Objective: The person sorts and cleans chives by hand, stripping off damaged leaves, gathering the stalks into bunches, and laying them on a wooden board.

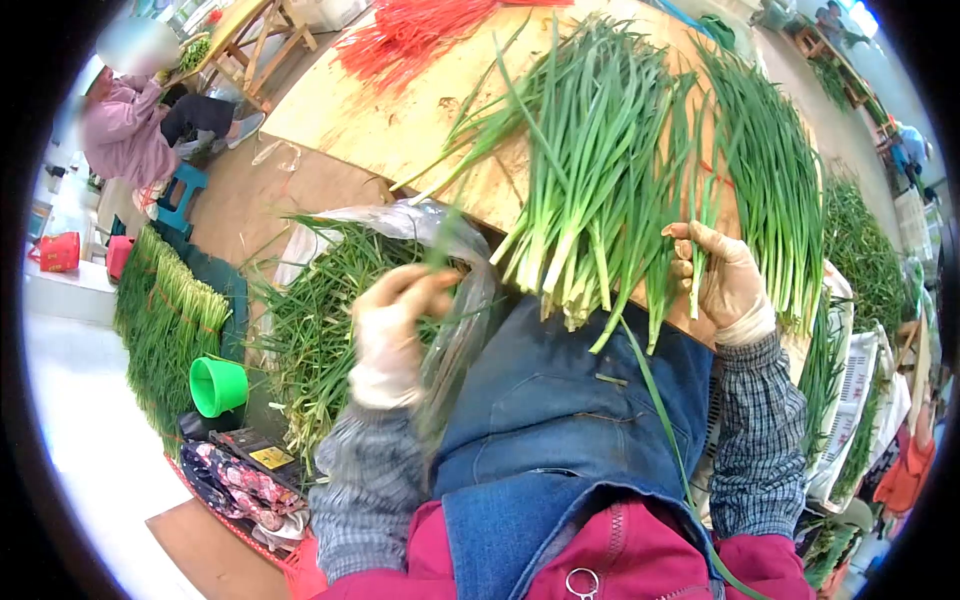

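Note:
My right hand (728,280), in a thin pale glove, pinches a garlic chive stalk (697,262) upright at the table's near edge. Left of it lies a large pile of garlic chives (590,160), white stem ends toward me. To its right is another bundle of garlic chives (765,180), with a red tie partly showing. My left hand (395,325), also gloved and blurred by motion, is closed above a plastic bag (465,260) of loose green leaves (330,320). A smeared green leaf (446,238) shows at its fingertips.
Red ties (410,40) lie on the wooden table (310,90) at the far side. On the left are stacked chives (170,320), a green bucket (217,386) and a blue stool (182,200). A seated person (130,130) is beyond. White crates (850,400) stand right.

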`<control>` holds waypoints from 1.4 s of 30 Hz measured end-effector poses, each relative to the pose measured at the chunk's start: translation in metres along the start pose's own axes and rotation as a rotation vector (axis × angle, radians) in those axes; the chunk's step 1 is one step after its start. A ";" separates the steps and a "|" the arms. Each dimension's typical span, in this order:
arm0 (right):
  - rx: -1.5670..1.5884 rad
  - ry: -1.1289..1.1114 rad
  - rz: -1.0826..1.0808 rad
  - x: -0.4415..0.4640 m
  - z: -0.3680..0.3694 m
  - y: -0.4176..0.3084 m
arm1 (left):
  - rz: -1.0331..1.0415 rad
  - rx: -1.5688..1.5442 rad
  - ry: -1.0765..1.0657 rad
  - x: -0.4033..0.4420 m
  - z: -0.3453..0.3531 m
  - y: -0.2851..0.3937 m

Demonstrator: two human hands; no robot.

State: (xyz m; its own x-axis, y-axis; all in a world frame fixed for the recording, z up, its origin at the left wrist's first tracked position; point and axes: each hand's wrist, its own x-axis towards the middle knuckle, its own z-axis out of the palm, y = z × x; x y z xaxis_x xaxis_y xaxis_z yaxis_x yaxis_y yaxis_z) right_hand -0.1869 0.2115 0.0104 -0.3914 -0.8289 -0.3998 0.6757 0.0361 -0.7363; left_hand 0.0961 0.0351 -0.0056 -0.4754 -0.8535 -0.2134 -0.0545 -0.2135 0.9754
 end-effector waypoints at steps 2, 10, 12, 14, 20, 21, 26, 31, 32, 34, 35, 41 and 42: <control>0.006 0.046 -0.031 -0.008 0.008 -0.001 | 0.072 0.085 0.217 -0.018 -0.038 0.007; -0.068 0.237 -0.107 -0.022 0.001 0.008 | 0.445 1.298 0.296 -0.058 -0.121 -0.047; -0.078 0.238 -0.084 -0.023 0.001 0.008 | 0.741 1.079 -0.004 -0.056 -0.029 -0.012; -0.125 0.283 -0.095 -0.024 0.005 0.007 | 0.918 0.932 -0.321 -0.054 0.036 0.005; -0.730 0.303 -0.125 -0.020 0.035 0.020 | 1.266 1.173 -0.486 -0.034 0.129 -0.015; -0.849 0.317 -0.225 -0.015 0.033 0.028 | 1.227 1.094 -0.488 -0.036 0.133 -0.017; -1.023 0.326 -0.341 0.002 0.035 0.047 | 1.072 0.574 -0.494 -0.034 0.124 -0.007; -0.515 0.270 -0.290 -0.009 0.041 0.026 | 0.569 0.472 -0.538 -0.040 0.040 0.018; -0.429 0.243 -0.290 -0.009 0.035 0.017 | 0.269 0.445 -0.412 -0.048 0.017 0.027; -0.222 0.213 -0.211 -0.009 0.029 0.006 | -0.123 0.468 -0.053 -0.043 -0.035 0.024; -0.165 0.221 -0.194 -0.007 0.029 0.004 | -0.094 1.091 -0.010 -0.035 -0.059 0.022; 0.026 0.143 -0.058 0.003 0.046 0.011 | 0.656 0.773 -0.108 -0.032 0.022 0.031; -0.036 0.182 -0.066 0.002 0.053 0.011 | 0.719 0.756 -0.087 -0.028 0.040 0.032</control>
State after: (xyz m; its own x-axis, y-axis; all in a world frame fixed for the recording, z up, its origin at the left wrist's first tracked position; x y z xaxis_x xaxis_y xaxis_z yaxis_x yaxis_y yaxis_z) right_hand -0.1474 0.1810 0.0306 -0.5427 -0.7154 -0.4401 0.6236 0.0078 -0.7817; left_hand 0.0724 0.0710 0.0337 -0.6735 -0.6179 0.4056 -0.2546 0.7091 0.6575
